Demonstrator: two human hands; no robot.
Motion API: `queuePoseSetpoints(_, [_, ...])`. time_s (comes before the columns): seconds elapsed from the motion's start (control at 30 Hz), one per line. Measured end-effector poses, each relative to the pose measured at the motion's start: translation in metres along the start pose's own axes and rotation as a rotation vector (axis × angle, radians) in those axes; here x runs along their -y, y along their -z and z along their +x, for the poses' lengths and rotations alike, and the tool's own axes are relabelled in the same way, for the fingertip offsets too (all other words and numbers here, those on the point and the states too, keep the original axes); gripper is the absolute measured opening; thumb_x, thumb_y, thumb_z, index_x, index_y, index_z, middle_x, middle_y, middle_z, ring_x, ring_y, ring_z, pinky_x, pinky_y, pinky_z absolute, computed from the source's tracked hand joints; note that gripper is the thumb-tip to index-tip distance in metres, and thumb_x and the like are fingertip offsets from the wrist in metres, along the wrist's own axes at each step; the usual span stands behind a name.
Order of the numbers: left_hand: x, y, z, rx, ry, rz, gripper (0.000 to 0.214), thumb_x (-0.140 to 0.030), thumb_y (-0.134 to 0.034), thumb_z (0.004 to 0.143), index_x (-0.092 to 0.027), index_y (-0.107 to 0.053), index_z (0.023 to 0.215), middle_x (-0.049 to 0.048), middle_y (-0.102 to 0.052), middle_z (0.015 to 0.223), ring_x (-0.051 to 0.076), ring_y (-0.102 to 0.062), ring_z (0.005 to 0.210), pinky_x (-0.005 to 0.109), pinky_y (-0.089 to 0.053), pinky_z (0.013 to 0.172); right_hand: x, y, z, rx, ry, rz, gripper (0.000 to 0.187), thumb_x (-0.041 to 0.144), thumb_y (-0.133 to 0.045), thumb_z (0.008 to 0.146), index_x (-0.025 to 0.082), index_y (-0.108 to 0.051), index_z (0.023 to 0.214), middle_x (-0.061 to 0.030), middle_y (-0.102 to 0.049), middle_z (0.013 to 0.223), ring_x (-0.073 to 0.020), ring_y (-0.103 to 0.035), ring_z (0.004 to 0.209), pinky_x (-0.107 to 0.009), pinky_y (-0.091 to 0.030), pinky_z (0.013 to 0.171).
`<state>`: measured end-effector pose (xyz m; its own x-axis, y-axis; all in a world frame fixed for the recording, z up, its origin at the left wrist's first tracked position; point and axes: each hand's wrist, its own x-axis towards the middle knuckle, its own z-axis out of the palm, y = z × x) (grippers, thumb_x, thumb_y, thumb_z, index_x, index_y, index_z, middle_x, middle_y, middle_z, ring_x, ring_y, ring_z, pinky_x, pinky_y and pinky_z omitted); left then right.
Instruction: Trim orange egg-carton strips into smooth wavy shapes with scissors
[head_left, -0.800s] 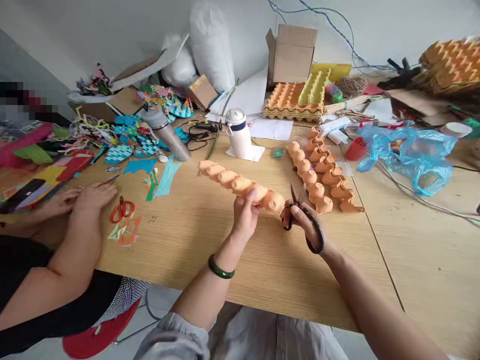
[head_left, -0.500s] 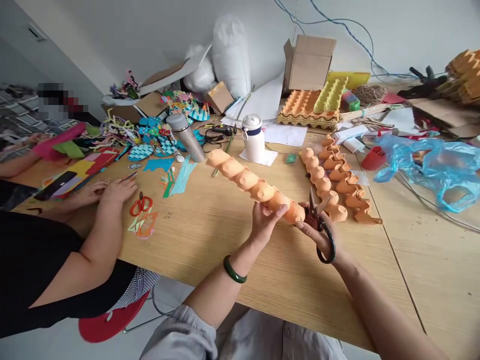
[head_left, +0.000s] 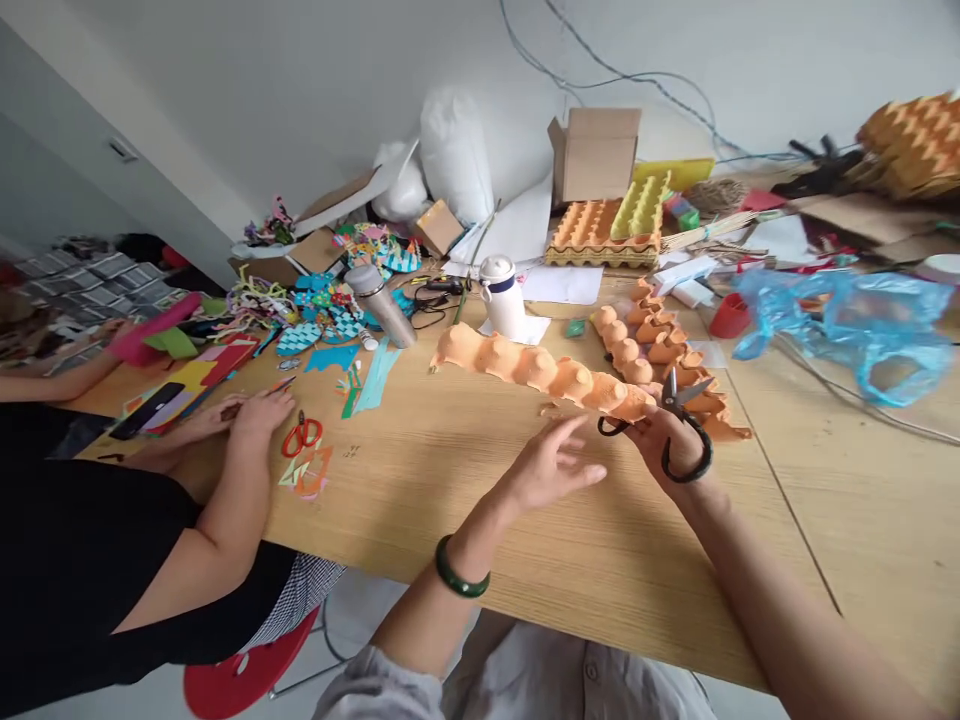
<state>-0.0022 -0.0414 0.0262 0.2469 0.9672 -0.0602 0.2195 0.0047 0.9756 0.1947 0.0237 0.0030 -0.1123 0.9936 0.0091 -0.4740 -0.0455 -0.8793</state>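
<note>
A long orange strip of egg-carton cups (head_left: 525, 365) stretches across the wooden table (head_left: 450, 520), its left end near the table and its right end at my right hand. My right hand (head_left: 664, 450) is closed round black-handled scissors (head_left: 686, 440) with blades pointing up and right, and it touches the strip's right end. My left hand (head_left: 555, 465), a green bangle on its wrist, hovers just below the strip with fingers spread and holds nothing. A small orange scrap (head_left: 551, 408) lies by the strip.
More cut cup strips (head_left: 649, 335) lie behind my right hand. A white bottle (head_left: 501, 295), steel flask (head_left: 381, 305), red cup (head_left: 724, 315), blue plastic bag (head_left: 847, 315), egg trays (head_left: 600, 220) and a cardboard box (head_left: 596, 150) stand beyond. A co-worker's hands (head_left: 255, 412) rest left, near red scissors (head_left: 302, 435).
My left hand has let go of the strip and opened below it. The strip has dropped lower and flatter, now held only at its right end. The view has shifted.
</note>
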Motion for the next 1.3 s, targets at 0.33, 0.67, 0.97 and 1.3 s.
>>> queuePoseSetpoints(0.33, [-0.108, 0.069, -0.019, -0.166, -0.522, 0.596, 0.035, -0.033, -0.067, 0.095, -0.019, -0.071, 0.127, 0.0102, -0.076, 0.121, 0.022, -0.068, 0.119, 0.039, -0.048, 0.111, -0.007, -0.001, 0.001, 0.106, -0.087, 0.052, 0.036, 0.034, -0.079, 0.071, 0.024, -0.066, 0.102, -0.0007, -0.07, 0.096, -0.0179, -0.068, 0.084, -0.035, -0.061, 0.079])
queuePoseSetpoints(0.67, [-0.051, 0.055, 0.036, 0.232, 0.052, 0.706, 0.061, -0.035, -0.075, 0.078, -0.022, -0.064, 0.137, 0.0075, -0.074, 0.127, 0.032, -0.068, 0.119, 0.041, -0.051, 0.105, -0.015, -0.001, -0.005, 0.054, -0.079, -0.189, 0.057, 0.05, -0.085, 0.069, 0.022, -0.061, 0.113, -0.0008, -0.069, 0.094, -0.0185, -0.066, 0.086, -0.035, -0.056, 0.083])
queuePoseSetpoints(0.97, [-0.022, 0.039, 0.025, 0.0, -0.001, 0.087, 0.075, -0.035, -0.074, 0.085, -0.018, -0.046, 0.152, 0.0151, -0.059, 0.149, 0.028, -0.058, 0.134, 0.038, -0.05, 0.109, 0.009, -0.001, -0.014, 0.138, -0.117, -0.277, 0.048, 0.066, -0.065, 0.088, 0.019, -0.057, 0.092, 0.0001, -0.063, 0.07, -0.013, -0.058, 0.055, -0.029, -0.049, 0.055])
queuePoseSetpoints(1.3, [-0.032, 0.048, -0.013, -0.004, -0.191, 0.527, 0.069, -0.031, -0.065, 0.094, -0.02, -0.04, 0.157, 0.0141, -0.057, 0.152, 0.027, -0.057, 0.139, 0.039, -0.046, 0.117, 0.021, -0.021, -0.034, 0.383, -0.224, -0.267, 0.059, 0.077, -0.049, 0.092, 0.019, -0.054, 0.098, 0.0041, -0.053, 0.062, -0.0123, -0.051, 0.05, -0.027, -0.045, 0.049])
